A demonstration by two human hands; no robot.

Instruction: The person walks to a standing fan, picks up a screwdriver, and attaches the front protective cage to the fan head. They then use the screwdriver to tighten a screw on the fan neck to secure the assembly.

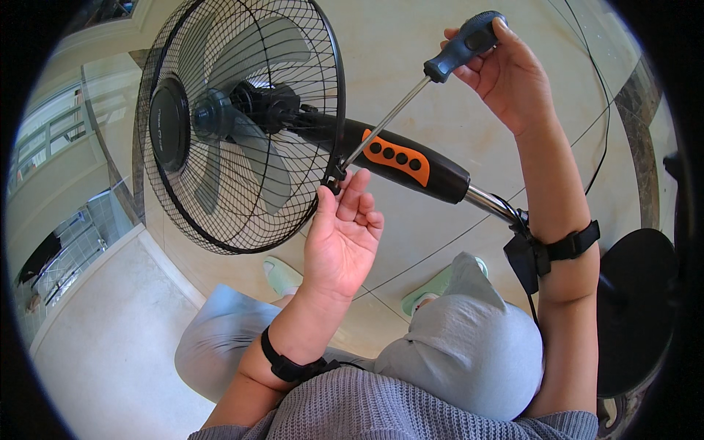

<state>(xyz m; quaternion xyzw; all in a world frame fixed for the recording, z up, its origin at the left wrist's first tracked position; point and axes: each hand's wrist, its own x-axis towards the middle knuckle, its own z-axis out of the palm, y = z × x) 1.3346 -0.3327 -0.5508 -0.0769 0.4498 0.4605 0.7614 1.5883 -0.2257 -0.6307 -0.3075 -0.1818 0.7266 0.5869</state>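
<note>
A floor fan with a round black wire guard (339, 66) and pale blades lies tilted in front of me, its head to the left. My right hand (510, 84) is closed round the dark blue handle of a screwdriver (463, 47), held slanting down to the left. The screwdriver's long metal shaft ends at a small black clip (336, 176) on the guard's rim. My left hand (343, 238), palm up, pinches that clip between thumb and fingers, just below the screwdriver's tip. The exact contact of tip and screw is too small to tell.
The fan's black neck has an orange control panel (397, 157) and runs into a metal pole (490, 203). A round black base (638, 312) stands at the right. A dark cable (607, 110) trails over the tiled floor. At the lower left is a white surface (121, 330).
</note>
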